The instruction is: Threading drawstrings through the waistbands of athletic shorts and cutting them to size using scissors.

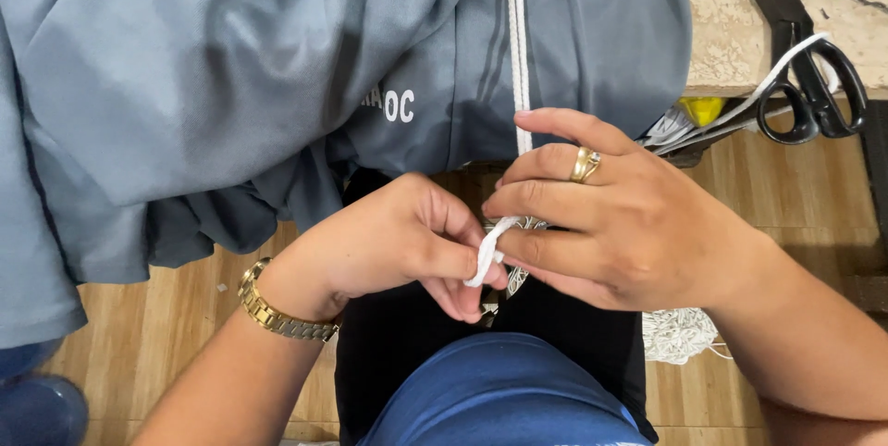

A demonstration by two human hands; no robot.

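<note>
**Desk:** What do the hands hold at the centre of the frame?

**Photographer:** A white drawstring cord (487,252). The left hand (398,247), a gold watch (268,309) on its wrist, pinches the cord's end between thumb and fingers. The right hand (615,224), wearing a gold ring (585,165), is closed on the same cord from the other side, fingertips touching the left hand's.

**Desk:** Where does the cord lead?

**Photographer:** Up the middle of the frame into a grey-blue garment (231,76), which fills the upper left and centre and drapes off a pale worktable (731,30) at upper right.

**Desk:** Anything else nearby?

**Photographer:** Black-handled scissors (814,85) lie on the table's edge, upper right, with a white strip passing through a handle loop. A bundle of white cord (680,333) sits just below the right wrist, above wooden flooring (166,335).
</note>
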